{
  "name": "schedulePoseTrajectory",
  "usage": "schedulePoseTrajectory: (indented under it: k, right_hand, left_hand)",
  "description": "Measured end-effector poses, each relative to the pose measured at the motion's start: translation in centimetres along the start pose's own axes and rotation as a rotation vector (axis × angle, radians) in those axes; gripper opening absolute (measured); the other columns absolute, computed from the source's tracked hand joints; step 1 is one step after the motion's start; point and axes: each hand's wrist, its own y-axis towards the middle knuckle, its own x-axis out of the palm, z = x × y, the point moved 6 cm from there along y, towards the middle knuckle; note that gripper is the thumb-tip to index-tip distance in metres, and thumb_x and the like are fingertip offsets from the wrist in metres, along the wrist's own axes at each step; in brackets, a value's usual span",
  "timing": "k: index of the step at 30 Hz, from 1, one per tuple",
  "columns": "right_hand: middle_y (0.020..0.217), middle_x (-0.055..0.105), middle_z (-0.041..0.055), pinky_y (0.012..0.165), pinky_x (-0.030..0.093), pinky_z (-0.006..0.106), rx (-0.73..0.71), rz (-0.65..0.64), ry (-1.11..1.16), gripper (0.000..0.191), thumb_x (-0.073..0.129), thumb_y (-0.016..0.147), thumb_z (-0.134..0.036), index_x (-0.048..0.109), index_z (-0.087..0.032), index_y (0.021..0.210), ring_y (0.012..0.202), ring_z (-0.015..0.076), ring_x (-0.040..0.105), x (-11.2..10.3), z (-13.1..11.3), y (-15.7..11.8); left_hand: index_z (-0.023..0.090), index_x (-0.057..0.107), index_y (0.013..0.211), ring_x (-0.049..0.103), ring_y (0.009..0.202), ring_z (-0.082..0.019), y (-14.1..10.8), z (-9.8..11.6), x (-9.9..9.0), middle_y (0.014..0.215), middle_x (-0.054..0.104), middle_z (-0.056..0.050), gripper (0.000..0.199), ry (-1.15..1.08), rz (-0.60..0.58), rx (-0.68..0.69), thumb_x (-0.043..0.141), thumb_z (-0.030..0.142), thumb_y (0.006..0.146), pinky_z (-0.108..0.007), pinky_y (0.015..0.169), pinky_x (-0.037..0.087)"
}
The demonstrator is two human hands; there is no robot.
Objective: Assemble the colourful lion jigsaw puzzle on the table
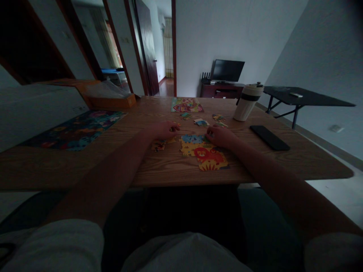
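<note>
A partly joined jigsaw puzzle (211,155) lies near the table's front edge, showing a red lion on yellow and a blue animal along its top. At its upper right edge is my right hand (220,136), fingers pinched down on a dark green puzzle piece (206,139). My left hand (163,130) is left of the puzzle, its fingers curled. A small orange bit shows by its fingertips; whether they grip it is unclear. Below that hand lie loose puzzle pieces (159,146). Several more loose pieces (201,122) lie beyond both hands.
A colourful picture sheet (187,105) lies at the far edge of the wooden table (159,170). On the right are a beige tumbler (247,104) and a black phone (269,137). A dark patterned sheet (82,130) and an orange box (113,101) are on the left.
</note>
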Motion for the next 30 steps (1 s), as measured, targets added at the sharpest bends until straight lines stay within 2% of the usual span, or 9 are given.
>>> schedulePoseTrajectory:
  k: [4, 11, 17, 23, 30]
  right_hand:
    - [0.112, 0.07, 0.0144, 0.081, 0.049, 0.036, -0.025, -0.02, 0.048, 0.029, 0.052, 0.099, -0.041, 0.071, -0.019, 0.104, 0.09, 0.0253, 0.066, -0.2, 0.2, 0.0]
    - [0.107, 0.075, 0.0089, 0.082, 0.051, 0.034, -0.015, -0.146, 0.354, 0.022, 0.06, 0.094, -0.032, 0.077, -0.022, 0.104, 0.089, 0.0228, 0.068, -0.4, 1.9, -0.3]
    - [0.112, 0.074, 0.0099, 0.083, 0.053, 0.036, -0.047, -0.231, 0.386, 0.039, 0.07, 0.088, -0.038, 0.076, -0.021, 0.122, 0.086, 0.0227, 0.068, -0.2, 3.1, -0.6]
    - [0.125, 0.069, 0.0113, 0.087, 0.053, 0.035, -0.012, -0.257, 0.356, 0.05, 0.077, 0.081, -0.032, 0.073, -0.021, 0.129, 0.092, 0.0236, 0.068, -0.6, 4.2, -0.8]
    - [0.102, 0.071, 0.0096, 0.082, 0.054, 0.036, 0.07, -0.3, 0.373, 0.055, 0.077, 0.078, -0.036, 0.067, -0.019, 0.129, 0.088, 0.0243, 0.067, 0.1, 4.9, -0.8]
  left_hand:
    - [0.02, 0.068, 0.128, 0.066, 0.105, -0.023, 0.0, 0.0, 0.0, 0.122, 0.073, -0.01, 0.046, 0.019, -0.008, -0.009, 0.052, 0.042, 0.092, -0.034, 0.097, 0.049]
    - [0.02, 0.07, 0.126, 0.068, 0.104, -0.025, -0.1, 0.0, -0.1, 0.12, 0.073, -0.01, 0.047, -0.01, 0.001, -0.005, 0.053, 0.044, 0.09, -0.035, 0.093, 0.049]
    - [0.02, 0.069, 0.126, 0.068, 0.103, -0.022, -0.2, 0.1, -0.1, 0.119, 0.074, -0.009, 0.044, 0.005, -0.002, -0.003, 0.053, 0.042, 0.092, -0.03, 0.091, 0.049]
    - [0.017, 0.07, 0.125, 0.068, 0.103, -0.023, -0.1, 0.0, 0.0, 0.119, 0.073, -0.011, 0.044, 0.019, -0.007, 0.006, 0.053, 0.041, 0.092, -0.033, 0.092, 0.05]
    - [0.017, 0.068, 0.127, 0.067, 0.104, -0.022, -0.3, 0.1, -0.1, 0.12, 0.073, -0.01, 0.043, 0.02, -0.022, -0.009, 0.054, 0.04, 0.094, -0.032, 0.094, 0.049]
